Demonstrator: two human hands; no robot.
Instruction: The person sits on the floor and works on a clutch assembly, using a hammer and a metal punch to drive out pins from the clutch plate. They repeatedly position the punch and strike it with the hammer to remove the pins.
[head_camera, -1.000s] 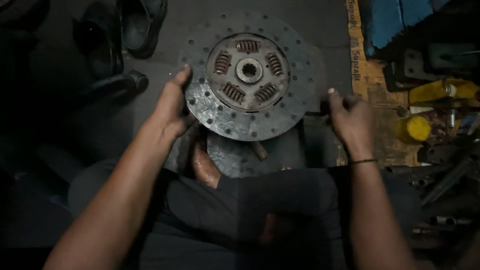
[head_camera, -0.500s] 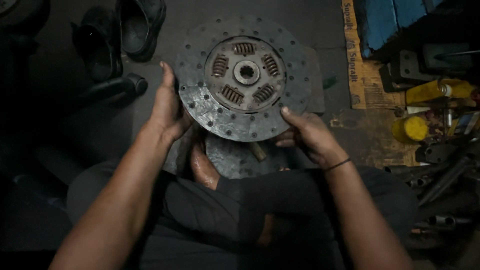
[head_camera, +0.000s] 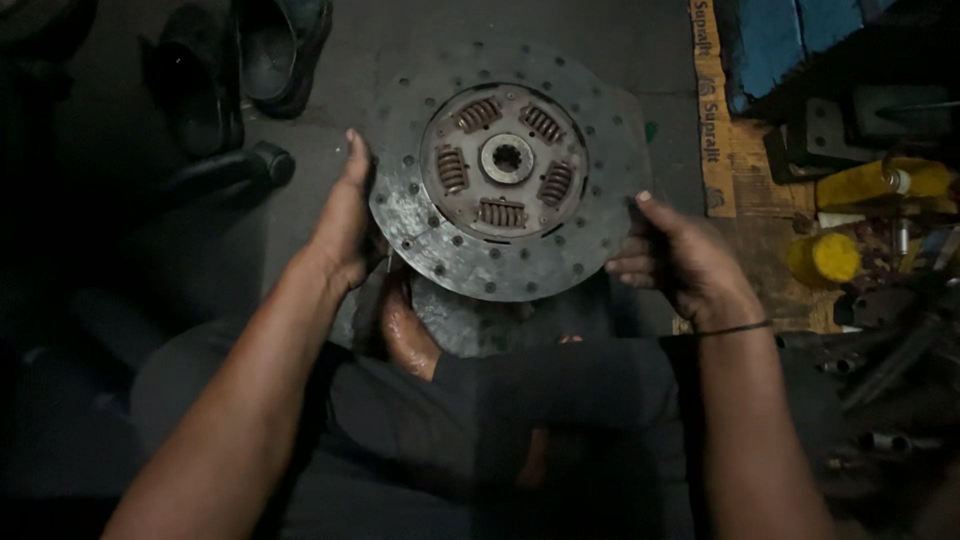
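A round grey clutch disc (head_camera: 507, 170) with rusty springs and a splined hub at its middle is held up over the floor, its face toward me. My left hand (head_camera: 347, 215) grips its left rim, thumb along the edge. My right hand (head_camera: 680, 258) grips the lower right rim, fingers curled behind it. Below the disc a second flat grey plate (head_camera: 470, 320) lies on the floor between my bare feet (head_camera: 405, 335). My crossed legs in dark trousers fill the bottom of the view.
Dark sandals (head_camera: 205, 85) lie at the top left. On the right sit a strip of cardboard (head_camera: 712, 120), a blue block (head_camera: 785, 45), yellow containers (head_camera: 825, 258) and dark metal parts and tools (head_camera: 900, 340).
My right hand slid from the disc's lower edge out to its right rim. The disc turned slightly and sits a little to the right.
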